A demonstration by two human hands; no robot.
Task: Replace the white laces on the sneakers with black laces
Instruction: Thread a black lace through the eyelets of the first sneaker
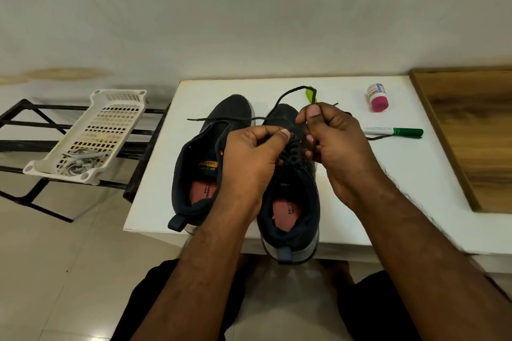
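Note:
Two dark navy sneakers stand side by side on a white table (346,174), toes pointing away from me. The left sneaker (194,174) and the right sneaker (291,202) both carry black laces. Over the right sneaker's eyelets my left hand (252,158) pinches one strand of the black lace (288,95). My right hand (332,141) pinches the other strand, which loops up and away over the toe. A loose black lace end trails left across the left sneaker. The white laces (80,163) lie bundled in a white plastic basket.
The white basket (110,108) rests tilted on a black metal rack (33,144) left of the table. On the table's right part lie a green marker (399,131), a small pink-capped bottle (377,98) and a yellow-green object (309,93). A wooden panel (476,133) borders the right edge.

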